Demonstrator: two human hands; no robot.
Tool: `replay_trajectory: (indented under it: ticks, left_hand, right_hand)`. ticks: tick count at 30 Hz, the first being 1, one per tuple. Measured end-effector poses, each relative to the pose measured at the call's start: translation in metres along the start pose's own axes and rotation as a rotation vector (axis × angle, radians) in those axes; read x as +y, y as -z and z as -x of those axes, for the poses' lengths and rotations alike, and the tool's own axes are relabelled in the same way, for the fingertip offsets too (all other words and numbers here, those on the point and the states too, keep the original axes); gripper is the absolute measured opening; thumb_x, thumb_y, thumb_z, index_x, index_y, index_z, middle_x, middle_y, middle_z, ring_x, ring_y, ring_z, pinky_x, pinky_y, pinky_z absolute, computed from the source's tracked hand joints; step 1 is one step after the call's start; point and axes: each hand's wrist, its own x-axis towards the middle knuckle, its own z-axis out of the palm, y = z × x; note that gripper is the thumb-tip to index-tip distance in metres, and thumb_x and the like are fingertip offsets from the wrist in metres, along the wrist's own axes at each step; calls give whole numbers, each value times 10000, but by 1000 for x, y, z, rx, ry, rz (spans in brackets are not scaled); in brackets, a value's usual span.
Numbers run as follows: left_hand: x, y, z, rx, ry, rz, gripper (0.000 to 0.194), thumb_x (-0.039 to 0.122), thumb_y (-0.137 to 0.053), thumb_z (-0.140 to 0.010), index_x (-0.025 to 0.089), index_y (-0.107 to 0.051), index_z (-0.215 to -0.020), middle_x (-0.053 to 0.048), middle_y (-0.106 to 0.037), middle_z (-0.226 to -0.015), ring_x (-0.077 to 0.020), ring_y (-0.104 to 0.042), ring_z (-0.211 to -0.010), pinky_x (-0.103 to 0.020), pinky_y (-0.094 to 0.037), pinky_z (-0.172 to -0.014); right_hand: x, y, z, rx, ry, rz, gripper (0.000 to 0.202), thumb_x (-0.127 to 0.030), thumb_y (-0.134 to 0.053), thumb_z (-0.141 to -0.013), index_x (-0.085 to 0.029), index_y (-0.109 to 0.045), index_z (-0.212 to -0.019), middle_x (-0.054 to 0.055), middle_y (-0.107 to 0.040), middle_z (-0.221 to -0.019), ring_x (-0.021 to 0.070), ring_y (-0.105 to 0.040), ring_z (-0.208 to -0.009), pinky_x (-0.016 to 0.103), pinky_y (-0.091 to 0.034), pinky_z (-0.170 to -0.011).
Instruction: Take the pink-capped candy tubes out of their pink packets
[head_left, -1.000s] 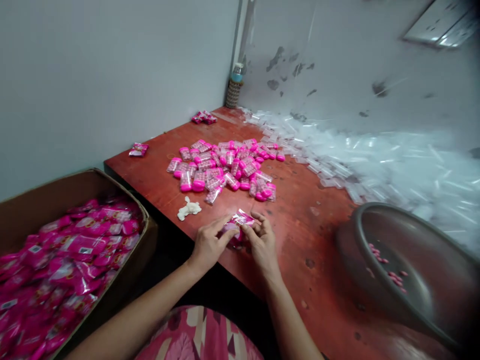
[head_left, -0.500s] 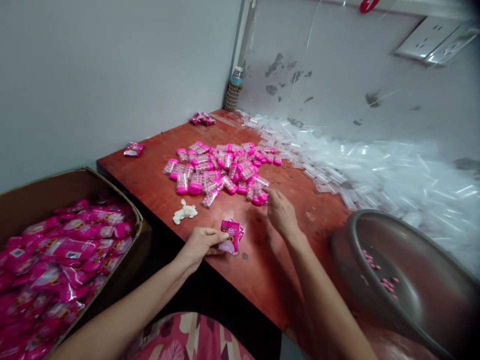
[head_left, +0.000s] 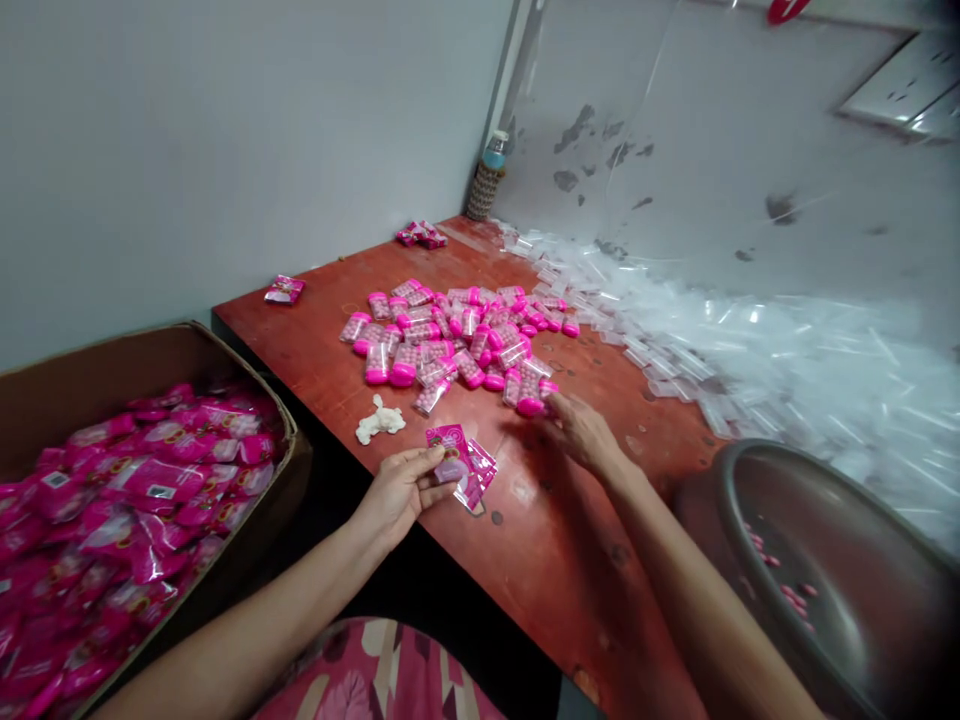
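My left hand [head_left: 405, 490] pinches a pink printed sachet [head_left: 450, 452] between thumb and fingers, above the table's front edge. Just beside it, several more pink sachets [head_left: 478, 475] lie fanned on the table. My right hand [head_left: 589, 432] is at the near right edge of a heap of small clear candy boxes [head_left: 469, 368] with pink caps, filled with pale pink balls. Its bent fingers are on one candy box [head_left: 549, 388], which they partly hide. A crumpled whitish lump [head_left: 380, 420] sits left of the sachets.
A cardboard box [head_left: 289, 420] full of filled pink packets [head_left: 150, 480] stands at the left. A grey basin [head_left: 731, 480] with a few pink pieces is at the right. Clear plastic cases [head_left: 750, 340] are piled along the wall. A bottle [head_left: 491, 165] stands in the far corner.
My left hand has lifted and tilted its sachet away from the others, which now show more. My right hand has drawn slightly right and back, with a candy box at its fingertips. The view has shifted.
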Motion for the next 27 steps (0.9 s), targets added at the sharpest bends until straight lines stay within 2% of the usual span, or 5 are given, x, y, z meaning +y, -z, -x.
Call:
replay_trajectory:
  ticks: [2,5,8,18,27]
  left_hand:
    - [-1,-2,-1,-1,-21,26,70,146,-616,-715,82,-616,-743,-76,-660,-701,-141,-637,-628,-246,-543,-601]
    - [-3,-5,-3,-21,-32,47,68,146,-625,-708,82,-613,-724,-78,-664,-705,-139,-635,-636,-249,-541,-624]
    - [-6,-8,-6,-29,-28,63,77,154,-624,-712,80,-617,-733,-79,-666,-707,-139,-633,-635,-251,-539,-627]
    - [-11,-20,-2,18,0,182,89,174,-624,-716,92,-592,-723,-58,-653,-658,-133,-623,-584,-256,-533,-594]
    - [-12,-21,-1,14,6,195,133,190,-638,-705,83,-591,-769,-72,-649,-671,-154,-629,-599,-274,-528,-610]
  right_hand:
    - [-21,-10,20,59,-201,-430,200,-390,-545,-740,-190,-539,-739,10,-587,-650,167,-530,-602,271,-384,-564]
    - [-57,-27,48,59,-416,-1141,249,-431,-549,-739,-189,-534,-791,-3,-595,-655,132,-531,-529,251,-408,-512]
    - [-87,-40,70,51,-488,-1444,251,-415,-551,-755,-184,-540,-854,10,-608,-680,118,-554,-514,227,-423,-473]
    - [-138,-51,103,-21,-529,-1386,233,-429,-482,-809,-205,-475,-872,-17,-595,-662,75,-519,-410,160,-361,-355]
    - [-149,-63,103,25,-531,-1340,251,-444,-461,-816,-196,-455,-856,-35,-560,-609,65,-496,-391,149,-355,-340]
